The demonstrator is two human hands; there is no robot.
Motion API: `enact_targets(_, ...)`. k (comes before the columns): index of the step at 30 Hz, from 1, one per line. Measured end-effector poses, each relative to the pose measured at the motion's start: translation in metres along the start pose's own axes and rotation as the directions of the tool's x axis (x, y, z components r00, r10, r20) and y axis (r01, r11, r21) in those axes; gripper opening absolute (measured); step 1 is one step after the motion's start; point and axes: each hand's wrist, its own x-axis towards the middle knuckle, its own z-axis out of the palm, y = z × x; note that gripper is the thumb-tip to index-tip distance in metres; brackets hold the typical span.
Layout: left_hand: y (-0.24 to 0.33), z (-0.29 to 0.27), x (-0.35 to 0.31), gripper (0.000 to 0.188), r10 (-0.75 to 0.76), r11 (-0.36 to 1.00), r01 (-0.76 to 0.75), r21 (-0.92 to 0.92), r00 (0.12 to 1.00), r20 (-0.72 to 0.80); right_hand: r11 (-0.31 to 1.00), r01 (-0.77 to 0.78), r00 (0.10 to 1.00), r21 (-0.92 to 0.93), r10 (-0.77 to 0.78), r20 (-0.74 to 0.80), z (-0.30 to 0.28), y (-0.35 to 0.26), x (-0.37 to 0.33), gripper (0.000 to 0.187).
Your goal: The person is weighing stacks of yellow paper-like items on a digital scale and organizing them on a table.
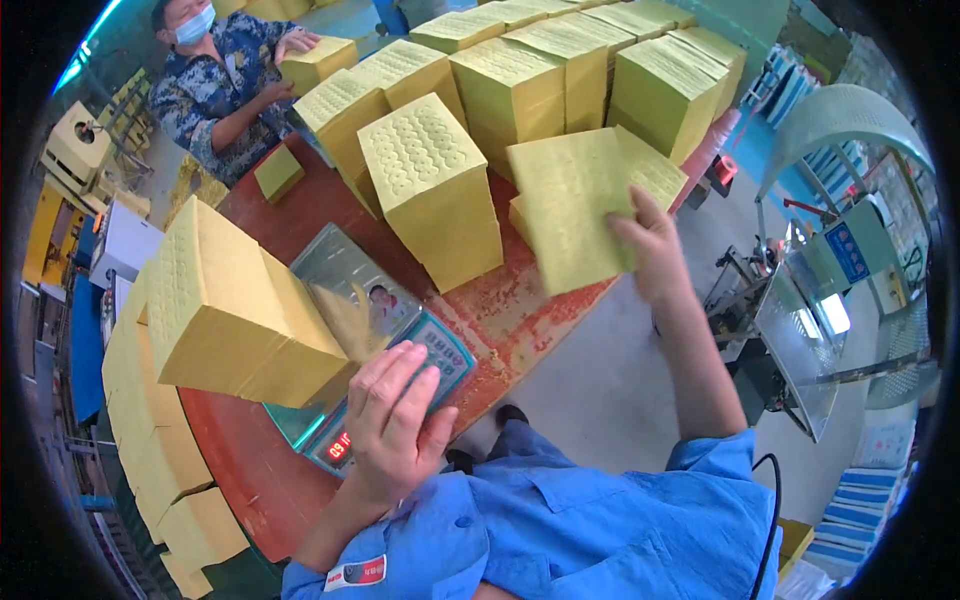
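- The right hand (652,250) is pinching a thin yellow pad (568,215) by its side; I can't tell how many sheets are in it.
- The pad is hanging above the worktop (515,345), by its right edge, with a low pile (652,172) showing behind.
- The left hand (395,415) is hovering over or resting on the front of the scale (445,362); I can't tell which. Its fingers are stretching out and gripping nothing that I can see.
- The scale is sitting at the worktop's near end, carrying a tall stack (250,325), and its red numbers are glowing.
- More stacks (425,205) are standing toward the far edge.
- Past the far left corner, a co-worker (220,110) is holding a block (318,66).
- The person seems to be weighing paper and sorting out a thin bit.
- The next move is probably calling for a flat, firm hold, so the pad isn't bending.
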Motion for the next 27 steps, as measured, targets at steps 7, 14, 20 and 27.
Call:
enact_targets(7, -0.002, 0.018, -0.004, 0.033, -0.180, 0.977, 0.178, -0.115, 0.984, -0.014, 0.941, -0.266, 0.961, -0.211, 0.276, 0.022, -0.051, 0.041, 0.062, 0.053)
enact_targets(14, 0.009, 0.011, -0.025, 0.031, -0.377, 0.925, 0.371, -0.085, 0.925, -0.059, 0.868, -0.182, 0.959, -0.462, 0.260, 0.111, -0.039, 0.060, 0.077, 0.051)
enact_targets(20, 0.018, -0.015, -0.047, 0.027, -0.492, 0.866, 0.501, -0.005, 0.849, -0.194, 0.773, -0.060, 0.976, -0.632, 0.179, 0.127, -0.054, 0.090, 0.089, 0.052)
enact_targets(27, 0.027, -0.059, -0.067, 0.022, -0.512, 0.833, 0.549, -0.068, 0.719, -0.469, 0.389, 0.338, 0.912, -0.857, -0.359, 0.196, -0.028, 0.051, 0.051, 0.042)
